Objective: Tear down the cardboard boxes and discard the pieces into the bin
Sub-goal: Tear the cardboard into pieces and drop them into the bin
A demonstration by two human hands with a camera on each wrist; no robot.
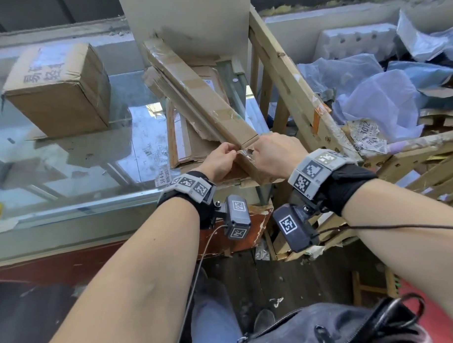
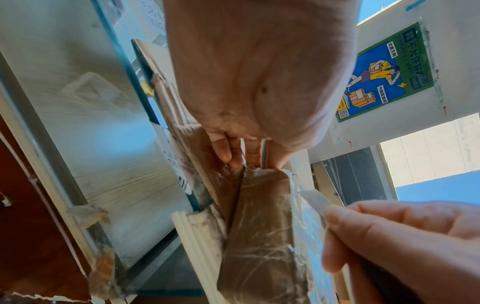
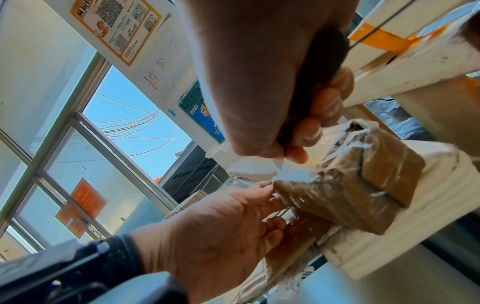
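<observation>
Both hands meet at a long taped cardboard box (image 1: 199, 95) on a glass counter (image 1: 66, 161): left hand (image 1: 218, 158) pinching tape, right hand (image 1: 276, 153) gripping a knife (image 3: 319, 82). Beside it, a wooden bin (image 1: 294, 92) holds plastic bags (image 1: 379, 99) and cardboard scraps.

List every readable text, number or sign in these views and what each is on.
"584-6": white label on the glass counter; its smaller print is blurred.
"3012": torn shipping label on the wooden bin's rim.
"易" and further large characters, partly legible: square cardboard box.
"拆包区": handwritten on the wall.
Green-and-blue poster: headline only partly legible.
Orange poster: QR codes, print too small.
</observation>
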